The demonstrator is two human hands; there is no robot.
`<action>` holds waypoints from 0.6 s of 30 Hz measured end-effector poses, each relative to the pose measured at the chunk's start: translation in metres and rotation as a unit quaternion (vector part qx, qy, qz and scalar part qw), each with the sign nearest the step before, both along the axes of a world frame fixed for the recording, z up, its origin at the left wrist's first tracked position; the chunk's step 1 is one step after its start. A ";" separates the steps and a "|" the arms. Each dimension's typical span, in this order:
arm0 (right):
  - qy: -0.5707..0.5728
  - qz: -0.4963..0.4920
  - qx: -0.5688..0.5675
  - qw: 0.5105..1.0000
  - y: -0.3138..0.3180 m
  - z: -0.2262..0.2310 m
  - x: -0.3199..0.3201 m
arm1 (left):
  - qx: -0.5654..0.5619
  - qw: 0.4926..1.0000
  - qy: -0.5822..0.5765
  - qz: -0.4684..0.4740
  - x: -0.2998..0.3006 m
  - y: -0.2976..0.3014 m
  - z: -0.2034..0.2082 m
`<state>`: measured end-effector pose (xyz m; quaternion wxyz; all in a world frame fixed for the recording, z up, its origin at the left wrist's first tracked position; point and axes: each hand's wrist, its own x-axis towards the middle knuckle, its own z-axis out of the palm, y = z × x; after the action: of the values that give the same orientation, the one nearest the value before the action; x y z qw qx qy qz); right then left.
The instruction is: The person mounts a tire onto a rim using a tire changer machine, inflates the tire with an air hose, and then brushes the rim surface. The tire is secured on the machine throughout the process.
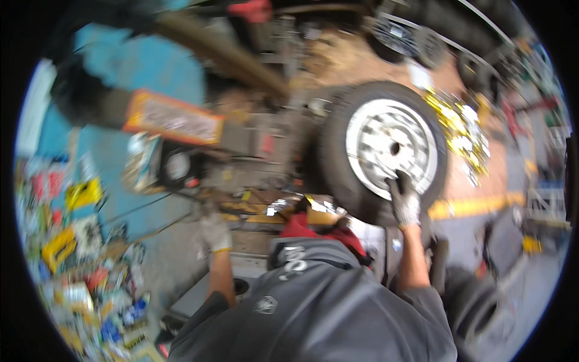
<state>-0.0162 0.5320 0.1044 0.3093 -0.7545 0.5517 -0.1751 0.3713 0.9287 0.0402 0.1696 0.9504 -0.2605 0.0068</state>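
A car wheel (366,158), a black tyre on a silver steel rim with a ring of holes, is right of centre. My right hand (406,204), in a pale glove with dark fingertips, reaches over the tyre's near side. Its fingers are on the rim's lower part and appear to grip the wheel. My left hand (215,231), also in a pale glove, is low at the left beside the grimy machine (247,136). Motion smears its fingers, so whether it touches or holds anything is unclear.
An orange-framed panel (174,117) extends from the left toward the machine. Many colourful packages (75,253) are piled at far left. Crinkled gold foil (461,130) lies right of the wheel. More tyres (476,304) stand at lower right, and other wheels (395,37) at the back.
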 end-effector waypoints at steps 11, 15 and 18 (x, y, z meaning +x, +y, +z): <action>0.124 -0.125 -0.069 0.982 -0.025 -0.064 -0.100 | -0.130 0.953 0.151 -0.228 -0.169 -0.158 -0.009; 0.155 -0.049 -0.019 0.987 -0.062 -0.090 -0.104 | -0.218 0.888 0.105 -0.391 -0.296 -0.256 0.038; 0.039 -0.048 0.025 0.998 -0.076 -0.066 -0.120 | -0.136 0.779 -0.069 -0.609 -0.403 -0.280 0.044</action>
<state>-0.1362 0.4559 0.0386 0.2974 -0.7256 0.6030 -0.1462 -0.0318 0.6485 0.0840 0.2478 0.5578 -0.7921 0.0033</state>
